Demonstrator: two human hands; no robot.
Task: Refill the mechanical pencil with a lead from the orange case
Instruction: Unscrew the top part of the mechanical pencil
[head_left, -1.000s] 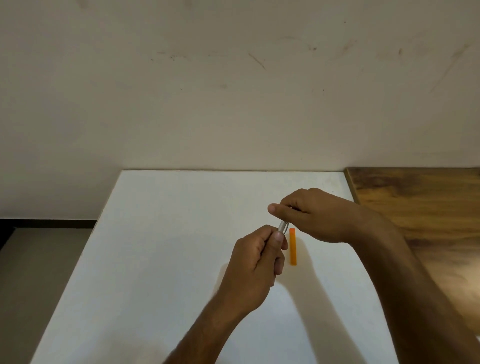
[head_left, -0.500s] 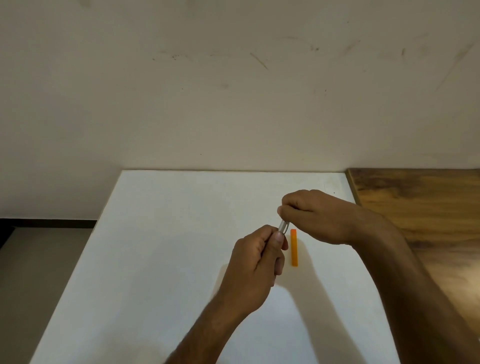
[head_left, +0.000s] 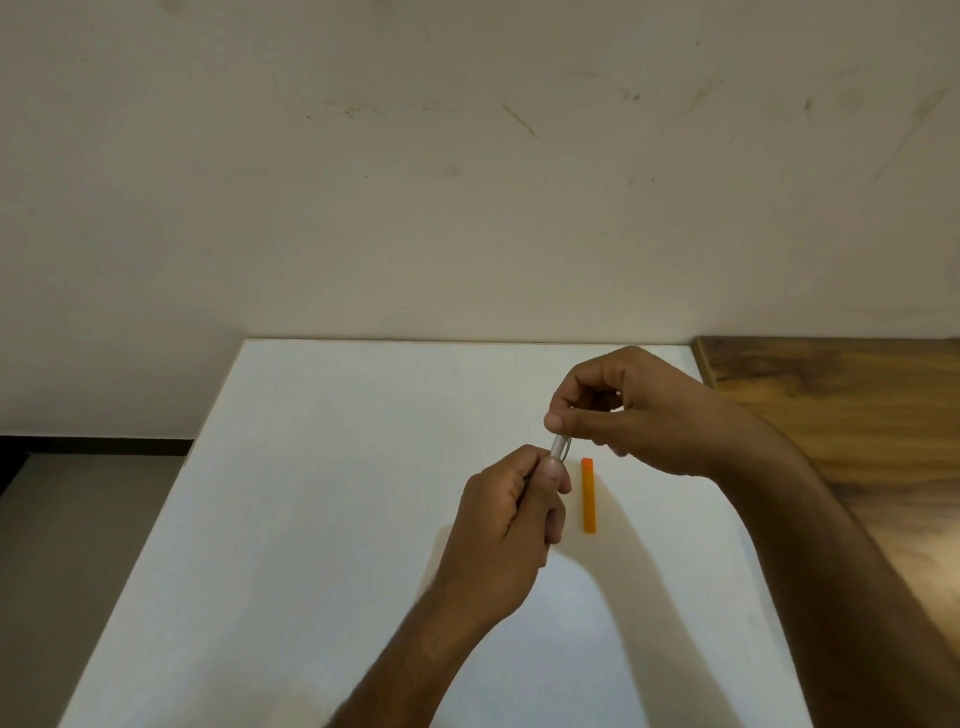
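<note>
My left hand (head_left: 511, 517) is closed around the barrel of the mechanical pencil (head_left: 560, 449), of which only the silver top end with its clip shows above the fist. My right hand (head_left: 639, 410) pinches that top end between thumb and forefinger. The orange lead case (head_left: 588, 494), a slim stick, lies flat on the white table (head_left: 322, 493) just right of my left hand and below my right hand. Neither hand touches the case. I cannot tell whether a lead is in my fingers.
The white table runs back to a pale wall (head_left: 467, 182). A brown wooden surface (head_left: 852, 415) adjoins it on the right. Left of the table the floor (head_left: 78, 545) drops away.
My right hand has shifted slightly up and its fingers have re-set on the pencil's top end. My left hand and the orange case have stayed in place.
</note>
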